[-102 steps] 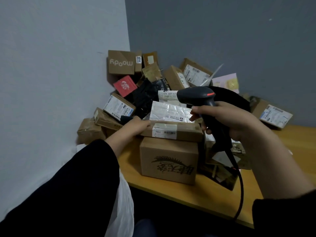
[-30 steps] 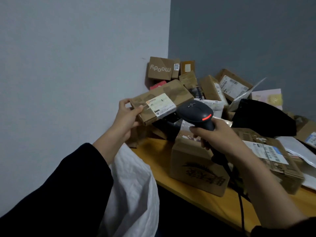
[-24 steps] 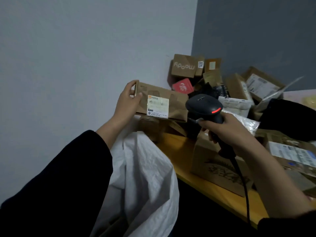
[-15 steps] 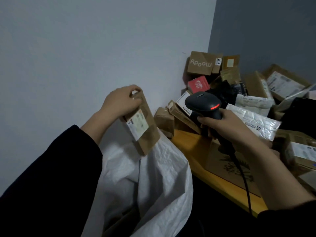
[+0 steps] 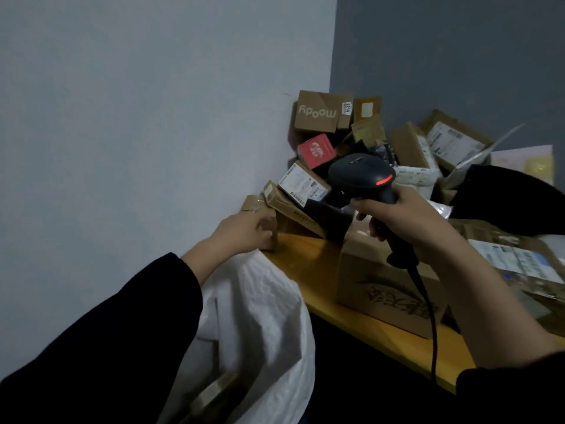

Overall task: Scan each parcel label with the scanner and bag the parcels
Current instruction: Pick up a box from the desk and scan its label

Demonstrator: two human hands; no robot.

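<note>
Left hand [image 5: 244, 231] is curling against small brown box [image 5: 265, 213] at table [image 5: 308, 270] corner, hold unclear; right hand [image 5: 400, 218] is gripping scanner [image 5: 360, 179], right of box.

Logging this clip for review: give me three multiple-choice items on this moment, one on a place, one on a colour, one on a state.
1. Where is the left hand? A tucked out of view; B on the small brown box at the corner of the table; C raised in mid-air.
2. What colour is the light on the scanner? A green; B blue; C red.
3. The right hand is: A gripping the scanner's handle; B open and empty; C pointing with one finger.
Answers: 1 B, its fingers curl against that box; 2 C, a red strip glows on the head; 3 A, its fingers wrap the handle.
</note>
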